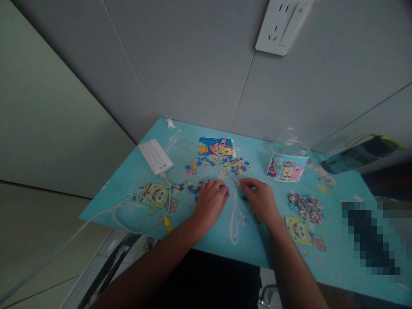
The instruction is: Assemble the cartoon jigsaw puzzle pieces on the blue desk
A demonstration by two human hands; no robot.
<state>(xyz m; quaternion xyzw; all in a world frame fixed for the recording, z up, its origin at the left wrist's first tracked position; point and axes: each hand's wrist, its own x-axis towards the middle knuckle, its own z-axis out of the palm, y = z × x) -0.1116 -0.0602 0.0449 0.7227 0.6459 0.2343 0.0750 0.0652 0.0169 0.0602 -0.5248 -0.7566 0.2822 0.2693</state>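
Observation:
My right hand (261, 201) pinches a small pink-and-yellow jigsaw puzzle piece (237, 182) between thumb and fingertips, just above the tabletop. To its left, my left hand (210, 201) is curled palm down with its fingertips closed on another small dark puzzle piece (228, 193), mostly hidden. Loose blue and multicoloured puzzle pieces (236, 165) lie beyond my hands, and a few more (190, 187) sit beside the left one. Behind them is a cartoon picture card (216, 147). A separate heap of puzzle pieces (305, 207) lies right of my right forearm.
A white power bank (156, 156) with a cable (169, 195) lies at left on the turquoise cartoon-printed table (128, 169). A clear container with a cartoon label (287, 167) and a dark bottle (360, 154) lie at right. A wall (199, 64) borders the back.

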